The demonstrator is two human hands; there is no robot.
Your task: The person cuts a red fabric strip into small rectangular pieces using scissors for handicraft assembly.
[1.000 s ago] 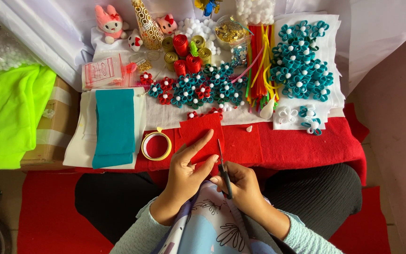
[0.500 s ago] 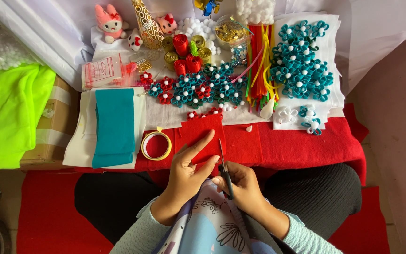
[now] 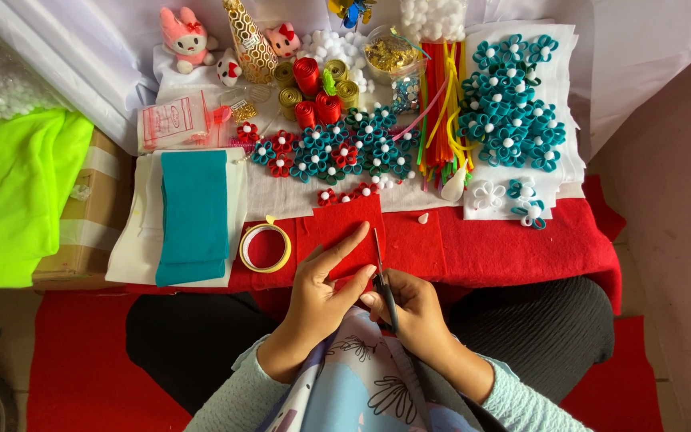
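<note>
My left hand (image 3: 320,294) pinches a piece of red felt (image 3: 339,226) between thumb and fingers, holding it over the red-covered table edge. My right hand (image 3: 417,314) grips dark scissors (image 3: 382,280), whose blades point up along the felt's right edge. Both hands sit close together above my lap, which is covered by a patterned cloth (image 3: 361,388).
A roll of tape (image 3: 265,247) and a folded teal felt strip (image 3: 193,214) on white sheets lie to the left. Teal and red felt flowers (image 3: 512,104), red and gold ribbon rolls (image 3: 313,88), coloured pipe cleaners (image 3: 439,108), plush toys (image 3: 185,36) and a neon-green cloth (image 3: 9,192) surround them.
The scissors have edged slightly along the felt's right edge. The left hand keeps its hold; nothing else has shifted.
</note>
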